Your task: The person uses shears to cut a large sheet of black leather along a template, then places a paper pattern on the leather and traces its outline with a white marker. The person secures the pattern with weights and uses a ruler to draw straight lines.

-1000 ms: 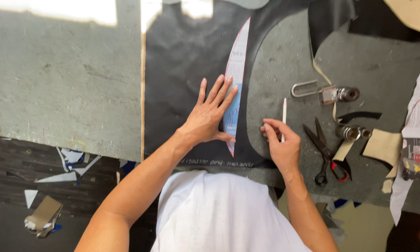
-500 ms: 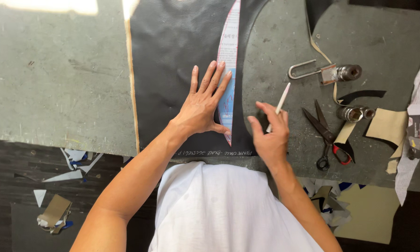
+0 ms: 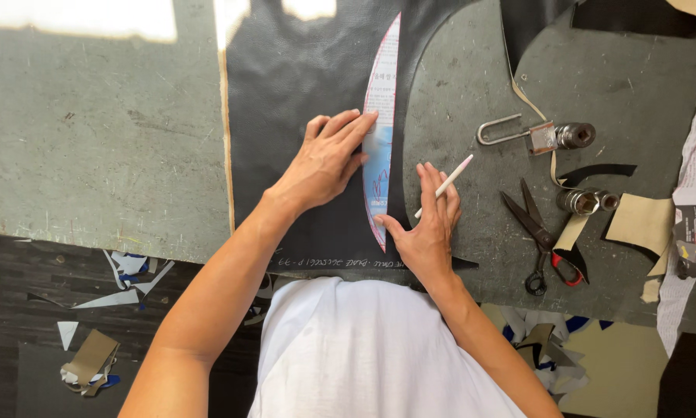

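curved printed paper template flat on black leather sheet, white marking pencil tilted

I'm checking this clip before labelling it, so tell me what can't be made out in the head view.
- Pattern: its middle lies under the left hand; its tip meets the top edge.
- Black sheet: cut off by the top edge, its near edge hidden by the shirt.
- Marker tip: hidden behind the right hand.
- Scissors: one handle loop is lost against a black scrap.
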